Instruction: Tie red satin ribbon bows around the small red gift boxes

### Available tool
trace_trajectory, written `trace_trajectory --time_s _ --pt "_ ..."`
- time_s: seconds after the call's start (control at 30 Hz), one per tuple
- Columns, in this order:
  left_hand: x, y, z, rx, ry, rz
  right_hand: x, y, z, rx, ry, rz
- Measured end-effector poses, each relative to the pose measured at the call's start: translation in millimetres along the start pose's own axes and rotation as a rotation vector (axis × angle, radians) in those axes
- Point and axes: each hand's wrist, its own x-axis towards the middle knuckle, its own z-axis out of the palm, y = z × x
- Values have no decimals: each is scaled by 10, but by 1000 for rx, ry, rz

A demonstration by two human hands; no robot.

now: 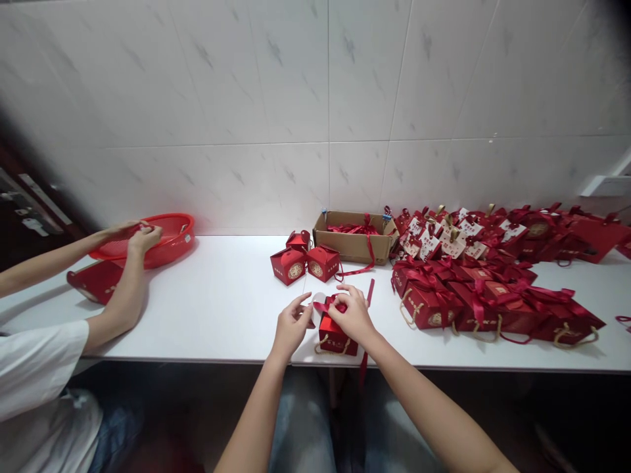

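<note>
A small red gift box [338, 336] with gold print and a rope handle stands near the table's front edge, between my hands. My right hand [353, 314] is over its top, thumb and forefinger pinched on a red ribbon [321, 307]. At the box's left side is my left hand [292, 323], its thumb and forefinger curled close together at the ribbon's left part; their exact contact is hard to see. One ribbon tail sticks up behind my right hand, and another hangs over the table edge.
Three red boxes [288, 265] sit behind, beside a cardboard box [352, 246] of red ribbons. Ribbon-tied boxes [428, 299] and tagged red packages [458, 233] crowd the right. At left, another person's hands [144, 238] are at a red plastic basket [185, 246], above a red packet [96, 281].
</note>
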Motion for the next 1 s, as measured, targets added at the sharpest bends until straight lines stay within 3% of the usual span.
trace_trajectory --time_s 0.33,0.6,1.0 --pt "59 54 42 -5 -59 -62 17 42 11 8 9 -4" --pt "127 108 142 156 -104 41 14 66 -1 14 21 -8" --pt "168 210 119 192 -137 91 10 96 11 29 19 -7"
